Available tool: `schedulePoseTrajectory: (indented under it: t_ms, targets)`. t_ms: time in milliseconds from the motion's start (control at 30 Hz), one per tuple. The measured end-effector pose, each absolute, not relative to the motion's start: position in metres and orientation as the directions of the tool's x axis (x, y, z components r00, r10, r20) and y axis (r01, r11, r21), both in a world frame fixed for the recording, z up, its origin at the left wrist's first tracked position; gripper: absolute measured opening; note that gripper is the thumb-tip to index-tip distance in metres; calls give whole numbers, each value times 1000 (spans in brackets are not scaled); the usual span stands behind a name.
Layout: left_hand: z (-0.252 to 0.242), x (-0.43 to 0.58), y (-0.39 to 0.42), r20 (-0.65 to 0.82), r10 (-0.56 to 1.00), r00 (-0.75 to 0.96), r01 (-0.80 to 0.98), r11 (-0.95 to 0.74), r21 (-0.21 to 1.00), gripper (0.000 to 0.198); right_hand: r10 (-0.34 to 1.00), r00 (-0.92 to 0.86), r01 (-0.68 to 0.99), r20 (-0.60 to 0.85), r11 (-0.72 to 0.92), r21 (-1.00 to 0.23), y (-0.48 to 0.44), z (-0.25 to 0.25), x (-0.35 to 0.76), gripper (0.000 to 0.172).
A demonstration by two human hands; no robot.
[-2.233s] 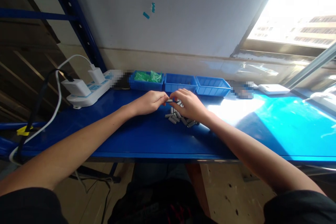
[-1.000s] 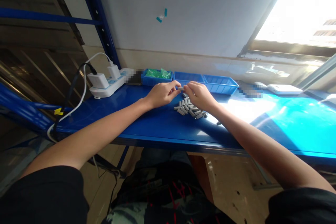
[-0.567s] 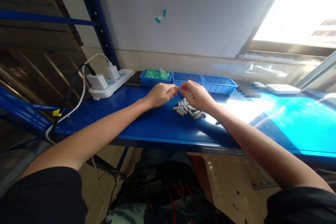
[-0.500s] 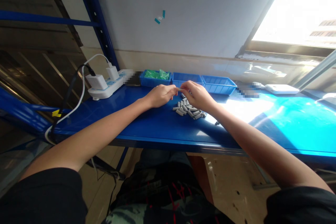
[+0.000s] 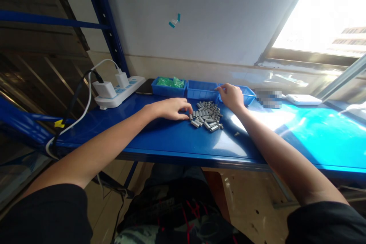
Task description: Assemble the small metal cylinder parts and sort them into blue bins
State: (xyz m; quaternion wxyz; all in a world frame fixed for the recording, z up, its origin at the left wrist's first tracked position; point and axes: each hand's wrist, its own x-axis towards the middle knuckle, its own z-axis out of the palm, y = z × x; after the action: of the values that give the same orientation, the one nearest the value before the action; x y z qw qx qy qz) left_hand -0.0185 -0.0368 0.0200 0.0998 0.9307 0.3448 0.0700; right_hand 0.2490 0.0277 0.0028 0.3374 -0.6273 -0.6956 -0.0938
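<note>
A pile of small grey metal cylinders [image 5: 206,116] lies on the blue table, mixed with smaller metal bits on its far side. My left hand [image 5: 175,109] rests at the pile's left edge, thumb and forefinger closing on one small cylinder [image 5: 191,116]. Over the divide between the middle blue bin [image 5: 202,93] and the right blue bin [image 5: 248,98], my right hand [image 5: 233,96] is raised. Its fingertips pinch a small, thin metal part [image 5: 216,89], too small to make out fully.
The left blue bin [image 5: 168,90] holds green plastic bags [image 5: 170,82]. A dark phone [image 5: 145,87] and a white power strip [image 5: 120,93] with plugs stand left of it. Right of the bins lies a white device [image 5: 303,100]. One loose bit [image 5: 236,134] sits near my right forearm.
My hands, together above the pile before, have parted. The left has dropped to the pile's left edge; the right has moved right to the bins with the thin part.
</note>
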Motion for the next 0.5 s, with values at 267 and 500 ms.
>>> schedulePoseTrajectory:
  t_ms: [267,500]
  targets:
    - [25,-18,-40,80,544,835,493,-805,328,29,811,-192,872,553,399,-282,12,9,236,31]
    - [22,-22,-34,160,670,725,584,-721,373,33,642,-597,653,481,737,-173,-37,20,204,31]
